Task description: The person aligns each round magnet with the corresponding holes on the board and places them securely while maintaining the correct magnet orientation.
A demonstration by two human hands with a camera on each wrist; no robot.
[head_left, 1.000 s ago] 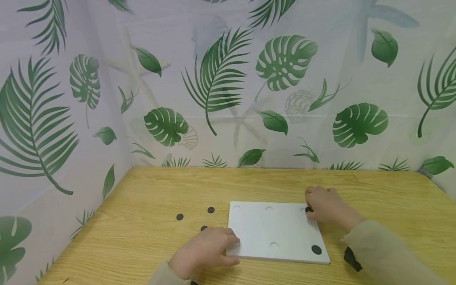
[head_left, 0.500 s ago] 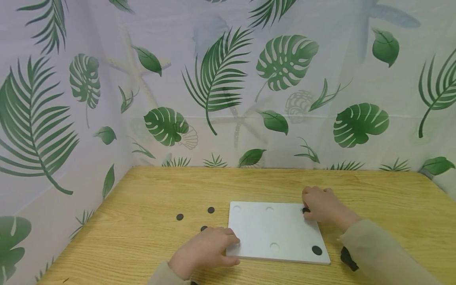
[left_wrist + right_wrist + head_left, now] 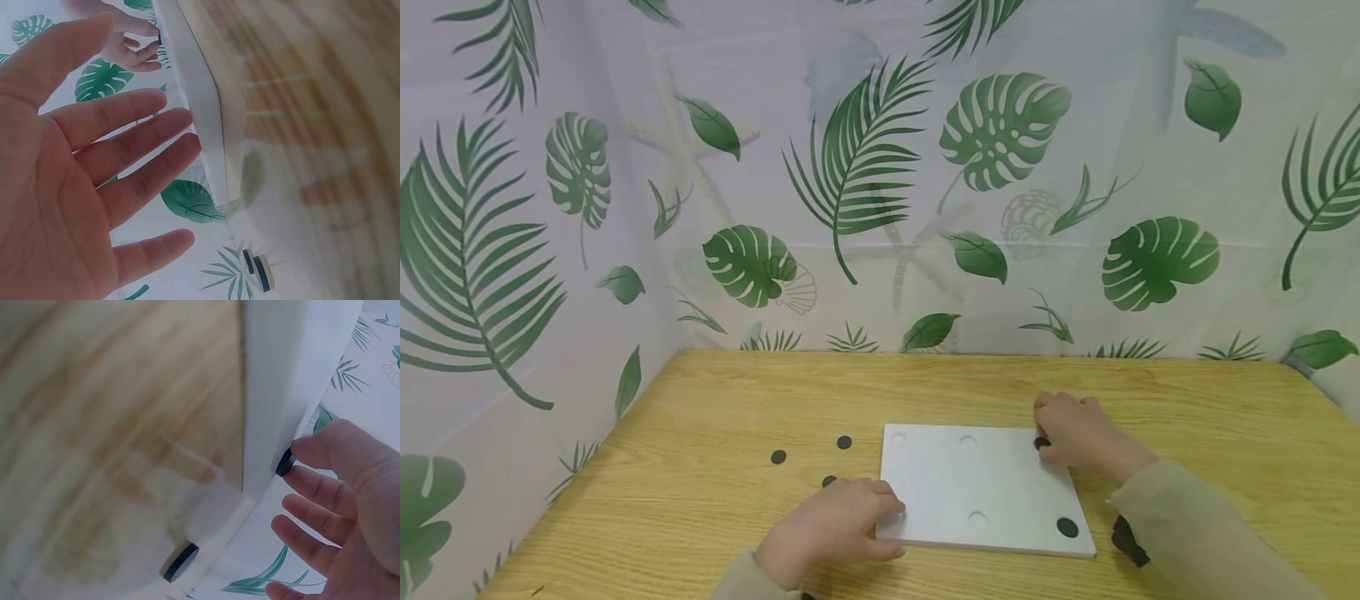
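A white board (image 3: pixel 962 483) with shallow round recesses lies on the wooden table. My right hand (image 3: pixel 1078 429) is at its far right corner. Between thumb and index finger I pinch a small black disc (image 3: pixel 285 462), right at the board's edge, while the other fingers spread loosely. Another black disc (image 3: pixel 1067 527) sits at the near right corner of the board. My left hand (image 3: pixel 838 521) touches the board's near left side; in the left wrist view its fingers (image 3: pixel 150 147) are straight, fingertips at the board's edge, holding nothing.
Left of the board lie a black disc (image 3: pixel 778 457), a second disc (image 3: pixel 844 442) and a third disc (image 3: pixel 829 481) partly behind my left hand. In the right wrist view another disc (image 3: pixel 181 562) rests on the table. A leaf-patterned cloth (image 3: pixel 880 317) hangs behind the table.
My right hand has shifted slightly left with the pinched disc, further over the far right corner of the board. The left hand and the other discs have stayed in place.
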